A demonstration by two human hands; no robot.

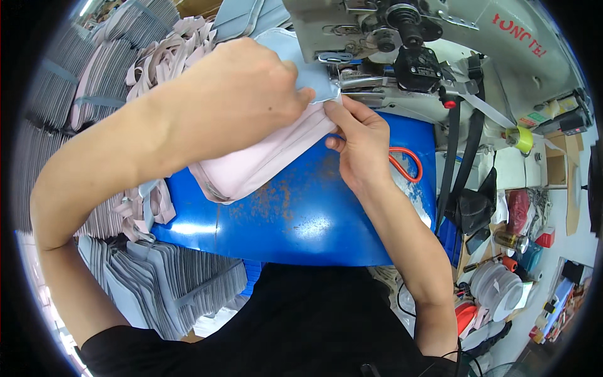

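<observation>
A pale pink fabric piece with piped edges (251,164) lies over the blue work surface, with a light blue panel (308,72) along its far side. My left hand (260,88) is closed over the piece near where pink and blue meet; most of its fingertips are hidden beneath the hand. My right hand (365,138) pinches the corner of the same fabric between thumb and fingers. That corner sits right by the metal guides of an industrial sewing machine (402,63), at the near end of its arm.
A red cord loop (407,164) lies right of my right hand. Banded stacks of grey-blue panels (182,283) stand at the left, with pink strips (166,63) heaped beyond. Black belts (461,157) hang beside the machine. Plastic spools (496,286) and small items crowd the lower right.
</observation>
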